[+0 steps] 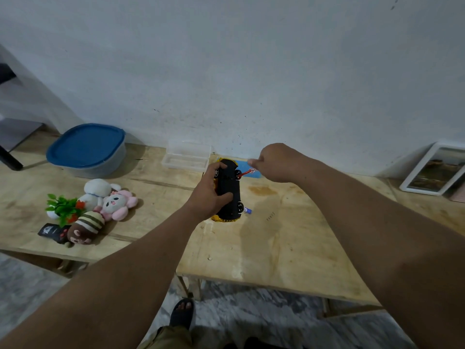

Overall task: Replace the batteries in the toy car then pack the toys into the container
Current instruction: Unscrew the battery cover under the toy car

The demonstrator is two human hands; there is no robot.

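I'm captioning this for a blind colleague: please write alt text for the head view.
The left hand grips an upturned yellow toy car above a wooden table while the right hand holds a red screwdriver to it. Plush toys lie left, near a blue-lidded container.

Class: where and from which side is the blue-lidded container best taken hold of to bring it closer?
Grip the container by its grey side walls just under the lid rim, from the front and top; a wall stands behind it, and its rounded sides are bare.

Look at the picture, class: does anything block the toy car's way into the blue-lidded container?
Yes. The blue lid sits on the container, so the toy car, gripped upside down by the left hand, cannot go in yet. The bare tabletop between them holds no obstacle.
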